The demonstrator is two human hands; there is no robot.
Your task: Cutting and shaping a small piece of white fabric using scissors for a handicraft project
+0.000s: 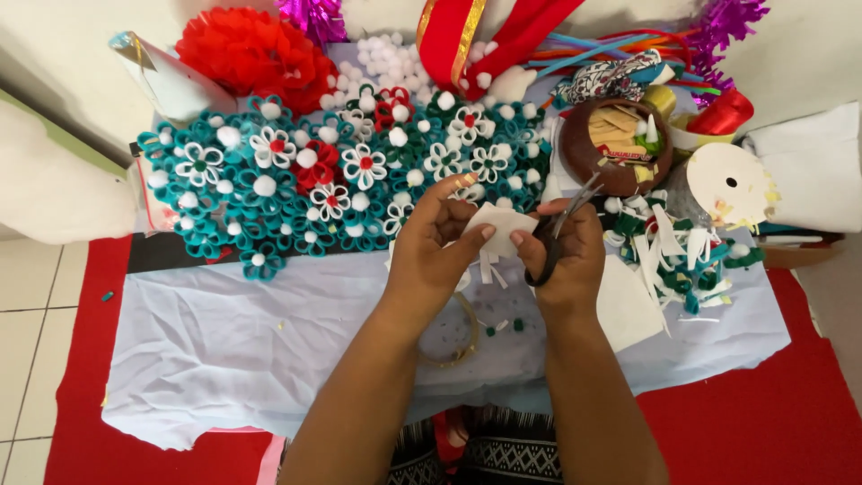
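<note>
1. Over the middle of the pale blue cloth (224,350), both forearms come up from the lower edge of the view and meet, wrists close together.
2. The left hand (431,251) is bent at the wrist, fingers curled, pinching a small white felt piece (499,226) between thumb and fingertips; cut strips hang from the piece's lower edge.
3. The right hand (566,256) is closed around the black handles of a pair of scissors (558,235), thumb through one loop; the blades point up and away from the cloth, parted slightly, just beside the white felt piece.
4. Below the hands, on the cloth, lie a thin ring (467,337) and a few green and white scraps.
5. Right of the hands, on the cloth, sits a white sheet (628,310), and beyond it a heap of white and teal offcuts (687,251).
6. At the far edge of the cloth lies a bed of teal, white and red folded flowers (296,180) with white pompom centres.
7. Far right of the cloth stands a brown bowl (584,157) holding small bits.
</note>
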